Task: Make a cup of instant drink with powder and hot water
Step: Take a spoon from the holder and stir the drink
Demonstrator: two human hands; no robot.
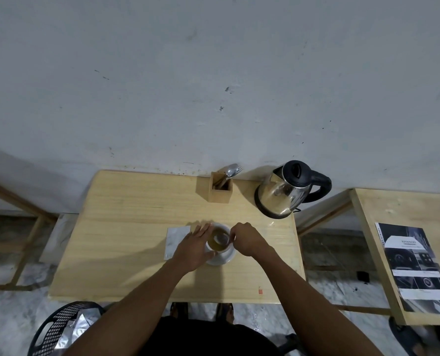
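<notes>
A glass cup [218,242] of yellowish-brown drink stands on a white saucer [224,259] in the middle of the wooden table [136,227]. My left hand [194,249] rests against the cup's left side, fingers stretched along it. My right hand [247,238] is pinched on a spoon [225,240] whose bowl is down in the drink. A silvery powder sachet [176,240] lies flat just left of the saucer, partly under my left hand. The steel electric kettle [289,190] with a black lid and handle stands at the back right.
A wooden cutlery box [220,190] with a spoon and fork stands at the table's back edge by the wall. A second table [368,214] with printed sheets is on the right. A black basket [62,327] with foil packets sits on the floor at left.
</notes>
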